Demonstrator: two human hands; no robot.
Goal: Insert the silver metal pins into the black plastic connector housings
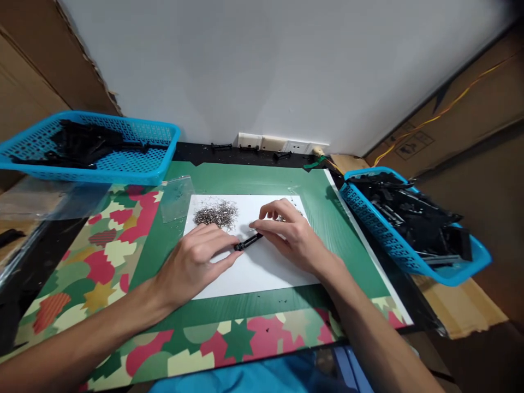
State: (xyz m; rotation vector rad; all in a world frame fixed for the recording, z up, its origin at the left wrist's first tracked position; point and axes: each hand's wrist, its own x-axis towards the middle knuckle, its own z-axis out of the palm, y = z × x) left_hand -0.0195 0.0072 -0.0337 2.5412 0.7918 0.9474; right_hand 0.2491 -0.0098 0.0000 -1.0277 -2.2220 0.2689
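My left hand (204,254) pinches one end of a slim black plastic part (249,241) between thumb and fingers, over a white sheet (245,278). The part lies slanted, its far end close to my right hand (292,232). My right thumb and forefinger are closed together just above that end, with a thin, pale metal pin (251,228) showing at the fingertips. Beyond my left hand lies a heap of small metal pins (216,213). A second small group of pins (282,218) is partly hidden behind my right hand.
A blue basket (155,176) with black parts stands at the left; another blue basket (450,277), piled with black parts, is at the right. A clear plastic bag (177,199) lies beside the sheet. Several black parts (221,147) rest along the wall near the sockets (297,147).
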